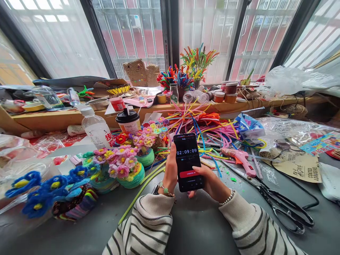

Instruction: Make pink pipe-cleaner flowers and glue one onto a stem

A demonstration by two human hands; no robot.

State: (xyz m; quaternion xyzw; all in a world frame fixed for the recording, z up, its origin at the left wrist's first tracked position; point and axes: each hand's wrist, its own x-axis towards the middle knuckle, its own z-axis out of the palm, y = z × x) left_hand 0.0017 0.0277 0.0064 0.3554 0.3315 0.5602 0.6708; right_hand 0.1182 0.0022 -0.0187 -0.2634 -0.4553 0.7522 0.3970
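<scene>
Smartphone (188,156), a thin black slab with a lit face reading 02:09:09 above a red bar, sits upright between the two hands, above the near edge of the clutter. The bare left hand (171,168) is closed around its left side, thumb along the edge; the bare right hand (211,180) clasps the lower right side, thumb reaching across to the red bar. Most fingers are hidden behind it. It should feel light, stiff and smooth, likely slippery and breakable if dropped, so its long side edges seem the best hold, clear of the screen.

Below lies a smooth dark grey tabletop (204,225). To the left stand blue fuzzy flowers with yellow centres (54,185) and pink fuzzy flowers (122,161), near a clear plastic bottle with a white cap (96,128). Multicoloured fuzzy stems (221,130) sprawl behind the phone; right of it rest a pink glue gun (244,162) and black-handled metal scissors (273,196). Beyond, a crowded wooden ledge (150,110) runs beneath dark-framed windows (204,32), bright with daylight.
</scene>
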